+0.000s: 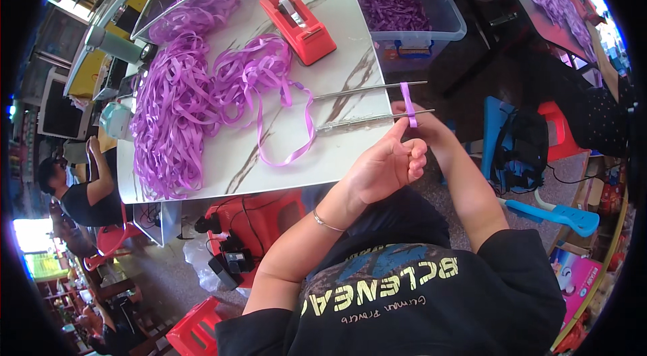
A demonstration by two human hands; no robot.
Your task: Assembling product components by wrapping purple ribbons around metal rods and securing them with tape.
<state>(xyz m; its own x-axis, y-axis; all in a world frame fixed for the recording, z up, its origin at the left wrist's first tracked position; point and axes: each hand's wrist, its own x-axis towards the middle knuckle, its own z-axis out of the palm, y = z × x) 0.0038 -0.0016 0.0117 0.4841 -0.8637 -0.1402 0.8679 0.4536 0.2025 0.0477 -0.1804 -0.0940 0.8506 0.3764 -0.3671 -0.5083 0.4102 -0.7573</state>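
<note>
A short band of purple ribbon (pixel 407 98) spans two thin metal rods (pixel 364 90) that jut past the table's right edge. At its lower end, my left hand (pixel 387 167) pinches the ribbon with the index finger raised and the other fingers curled. My right hand (pixel 431 128) closes on the same spot from behind the lower rod, its fingertips partly hidden. Left of the rods, one ribbon strand curves in a loose loop on the table. It runs back to a tangled heap of purple ribbon (pixel 172 107).
A red tape dispenser (pixel 296 24) stands on the marble-patterned table (pixel 337 154). Beyond the table is a clear plastic bin (pixel 421 35) with purple pieces inside. Red stools (pixel 195 329), a blue chair (pixel 495 134) and a black bag (pixel 522 147) surround me. Other people sit nearby.
</note>
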